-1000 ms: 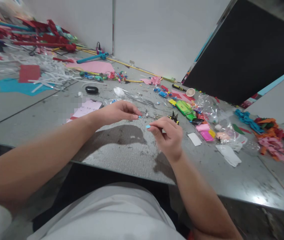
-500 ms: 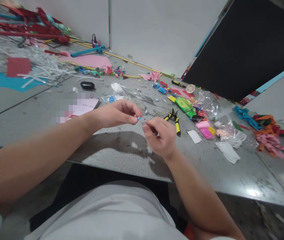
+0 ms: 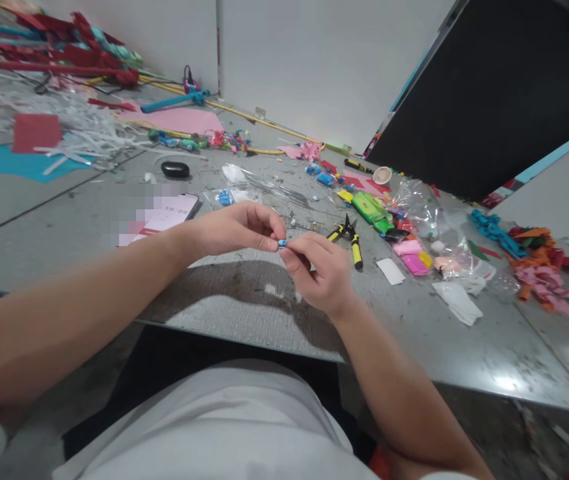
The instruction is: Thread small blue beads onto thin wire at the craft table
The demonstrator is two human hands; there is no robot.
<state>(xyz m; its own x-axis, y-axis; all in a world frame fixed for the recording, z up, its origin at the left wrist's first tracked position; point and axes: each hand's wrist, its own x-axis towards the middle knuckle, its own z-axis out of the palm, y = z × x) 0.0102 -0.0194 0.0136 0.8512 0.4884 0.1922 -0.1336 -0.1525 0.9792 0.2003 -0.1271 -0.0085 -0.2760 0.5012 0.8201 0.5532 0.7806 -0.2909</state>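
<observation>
Between the fingertips of both hands is a small blue piece (image 3: 282, 244), perhaps modelling clay. My left hand (image 3: 244, 229) pinches it between thumb and forefinger. My right hand (image 3: 320, 270) is closed in a pinch at the piece's right side; whatever else its fingertips hold is too small to make out. Both hands hover over the grey table (image 3: 234, 293), casting shadows on it. Just beyond the right hand lie pliers (image 3: 348, 240) with yellow-and-black handles, jaws apart. Thin wires (image 3: 279, 189) lie behind the hands, beside a clear bag with blue clay (image 3: 225, 197).
A phone (image 3: 169, 217) and a black case (image 3: 175, 169) lie to the left. Packets of coloured clay (image 3: 370, 209) and crumpled plastic (image 3: 417, 207) spread on the right, with a white card (image 3: 391, 271) nearer. Paper strips (image 3: 94, 127) heap at far left. A wall stands behind.
My right hand's fingertips have moved slightly left and up, closing the small gap to the blue piece. The left hand has barely moved.
</observation>
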